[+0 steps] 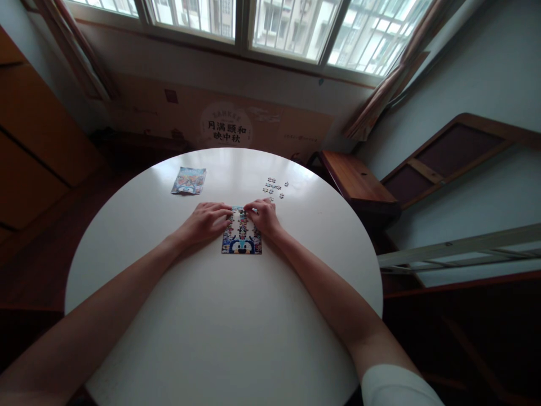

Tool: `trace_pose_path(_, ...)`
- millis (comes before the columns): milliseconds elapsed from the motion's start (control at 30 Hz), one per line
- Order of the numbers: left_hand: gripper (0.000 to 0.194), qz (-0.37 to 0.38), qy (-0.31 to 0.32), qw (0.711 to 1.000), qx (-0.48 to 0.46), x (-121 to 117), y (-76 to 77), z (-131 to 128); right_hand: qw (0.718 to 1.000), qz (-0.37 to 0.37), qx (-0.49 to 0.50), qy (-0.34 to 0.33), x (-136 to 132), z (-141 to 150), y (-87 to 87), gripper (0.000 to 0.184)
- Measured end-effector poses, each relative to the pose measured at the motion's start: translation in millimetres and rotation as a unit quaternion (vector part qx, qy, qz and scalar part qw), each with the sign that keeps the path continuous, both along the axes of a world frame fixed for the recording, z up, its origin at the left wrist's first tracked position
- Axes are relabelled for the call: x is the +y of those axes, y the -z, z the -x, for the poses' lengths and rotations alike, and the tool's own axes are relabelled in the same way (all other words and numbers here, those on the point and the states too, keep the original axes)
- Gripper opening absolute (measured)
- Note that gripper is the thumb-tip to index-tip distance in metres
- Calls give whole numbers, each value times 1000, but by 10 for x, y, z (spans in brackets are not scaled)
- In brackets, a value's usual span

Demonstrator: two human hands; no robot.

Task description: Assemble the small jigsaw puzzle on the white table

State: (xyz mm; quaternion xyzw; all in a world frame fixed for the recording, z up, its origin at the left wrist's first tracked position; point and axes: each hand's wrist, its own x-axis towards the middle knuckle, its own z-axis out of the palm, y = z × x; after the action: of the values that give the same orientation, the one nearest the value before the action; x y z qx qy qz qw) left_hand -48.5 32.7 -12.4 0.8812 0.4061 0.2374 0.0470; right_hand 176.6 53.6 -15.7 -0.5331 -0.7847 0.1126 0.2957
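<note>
A partly assembled jigsaw puzzle (242,246) lies flat on the white round table, its lower part showing a dark blue cartoon face. Gaps are visible among the pieces in its upper half. My left hand (206,220) grips the puzzle's upper left edge, with thumb and fingers bent against it. At the upper right corner, my right hand (264,216) has its fingertips pinched together over the puzzle, on what looks like a puzzle piece mostly hidden by the fingers. Several loose puzzle pieces (274,187) are scattered just beyond my right hand.
A colourful printed packet (189,181) lies on the round table (228,327), beyond my left hand. Behind the table's right edge stands a wooden stool or bench (359,175). A windowed wall is at the back, and an orange-brown cabinet (38,124) is at left.
</note>
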Motion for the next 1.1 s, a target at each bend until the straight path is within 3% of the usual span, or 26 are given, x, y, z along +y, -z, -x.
trace_pose_path(1100, 33, 2, -5, 1000, -4, -24, -40, -14, 996, -45, -62, -46, -200, -37, -97, 17)
